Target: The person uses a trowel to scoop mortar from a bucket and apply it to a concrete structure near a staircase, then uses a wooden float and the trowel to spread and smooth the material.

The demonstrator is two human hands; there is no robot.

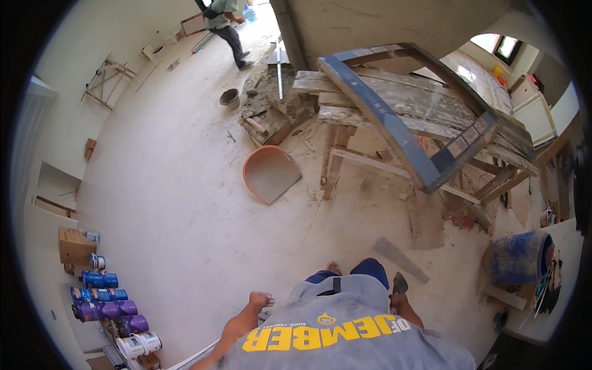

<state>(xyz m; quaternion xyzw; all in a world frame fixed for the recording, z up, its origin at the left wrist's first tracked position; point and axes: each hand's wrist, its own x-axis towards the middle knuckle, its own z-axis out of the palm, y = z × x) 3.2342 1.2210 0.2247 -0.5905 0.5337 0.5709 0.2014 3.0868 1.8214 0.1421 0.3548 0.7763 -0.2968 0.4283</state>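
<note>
My left hand [261,300] hangs beside my left hip, its fingers curled in, with nothing visible in them. Just past the hem of my grey shirt, my right hand [398,301] is low at my right side. A small dark shape [399,283] shows right beyond it; whether it is held or lies on the floor I cannot tell. The right fingers do not show clearly. Closest to that side is a flat grey strip [402,260] on the floor. Farther ahead lies an orange-rimmed scoop-shaped basin [271,175], apart from both hands.
A wooden trestle bench [401,126] carries a blue-grey frame [383,114] at the right. Behind the basin are rubble [277,111] and a bucket [229,98]. Paint cans [98,280] line the left wall; a blue drum [515,258] lies right. Another person [227,34] walks far off.
</note>
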